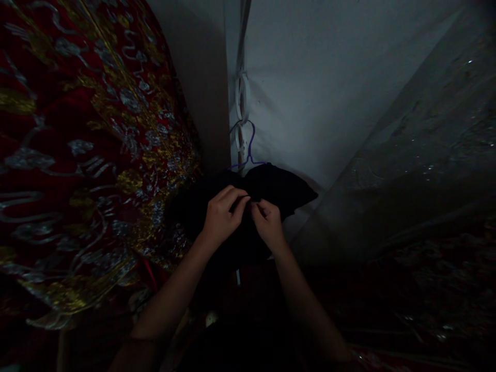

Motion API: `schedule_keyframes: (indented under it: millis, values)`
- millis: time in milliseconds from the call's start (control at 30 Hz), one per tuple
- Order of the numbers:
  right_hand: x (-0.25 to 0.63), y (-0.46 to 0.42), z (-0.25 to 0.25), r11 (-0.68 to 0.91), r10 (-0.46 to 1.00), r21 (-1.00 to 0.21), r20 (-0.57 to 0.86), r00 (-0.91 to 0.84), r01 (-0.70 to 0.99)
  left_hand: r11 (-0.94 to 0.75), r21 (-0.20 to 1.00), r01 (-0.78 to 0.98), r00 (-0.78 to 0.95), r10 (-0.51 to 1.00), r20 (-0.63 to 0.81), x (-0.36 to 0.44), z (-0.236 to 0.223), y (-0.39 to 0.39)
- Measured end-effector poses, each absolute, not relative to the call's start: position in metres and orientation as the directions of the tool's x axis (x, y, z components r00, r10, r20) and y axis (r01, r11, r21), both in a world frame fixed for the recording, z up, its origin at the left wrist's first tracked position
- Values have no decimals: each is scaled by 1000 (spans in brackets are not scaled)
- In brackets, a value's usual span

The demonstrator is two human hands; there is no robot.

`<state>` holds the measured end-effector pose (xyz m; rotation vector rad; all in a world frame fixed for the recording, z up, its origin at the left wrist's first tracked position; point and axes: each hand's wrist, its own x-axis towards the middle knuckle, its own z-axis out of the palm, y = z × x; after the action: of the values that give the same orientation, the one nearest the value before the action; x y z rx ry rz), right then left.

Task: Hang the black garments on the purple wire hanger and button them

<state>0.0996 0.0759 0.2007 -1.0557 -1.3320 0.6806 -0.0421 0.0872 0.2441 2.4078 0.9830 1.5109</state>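
Note:
A black garment [279,188] hangs on a purple wire hanger [250,147] hooked on a white chain [242,98] against a pale wall. Both my hands meet at the garment's neck area. My left hand [222,214] has its fingers curled and pinching the dark cloth near the middle. My right hand [267,222] is closed too, fingertips pressed onto the same spot of cloth, almost touching the left hand. The scene is dim and what lies between the fingertips is too small to make out beyond the fabric.
A red garment [77,155] with gold and silver embroidery hangs close on the left. On the right a garment under a clear plastic cover [426,155] slopes down. The lower part of the view is dark.

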Motion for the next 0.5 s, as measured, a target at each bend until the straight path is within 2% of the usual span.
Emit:
schedule_keyframes:
  millis: [100, 167, 233, 267, 300, 367, 433, 500]
  values:
    - [98, 90, 180, 346, 915, -913, 379, 137, 217, -746, 431, 508, 152, 571, 807, -41, 247, 84]
    - [98, 95, 167, 267, 952, -928, 296, 80, 258, -702, 454, 549, -27, 528, 849, -51, 254, 86]
    - [100, 94, 155, 227, 969, -937, 246, 38, 267, -652, 550, 521, -274, 482, 832, -70, 258, 93]
    - [100, 90, 149, 225, 971, -940, 238, 19, 256, -632, 632, 448, -416, 478, 773, -82, 257, 98]
    - [101, 84, 144, 232, 971, -943, 239, 1, 238, -611, 722, 323, -549, 501, 669, -94, 252, 102]
    - [102, 68, 135, 246, 969, -950, 242, -46, 192, -523, 850, -62, -714, 618, 329, -117, 234, 108]
    - [103, 50, 128, 243, 968, -958, 229, -104, 154, -307, 836, -455, -647, 759, -73, -130, 206, 107]
    - [107, 37, 123, 221, 971, -966, 205, -124, 133, -73, 757, -649, -480, 812, -333, -129, 175, 99]
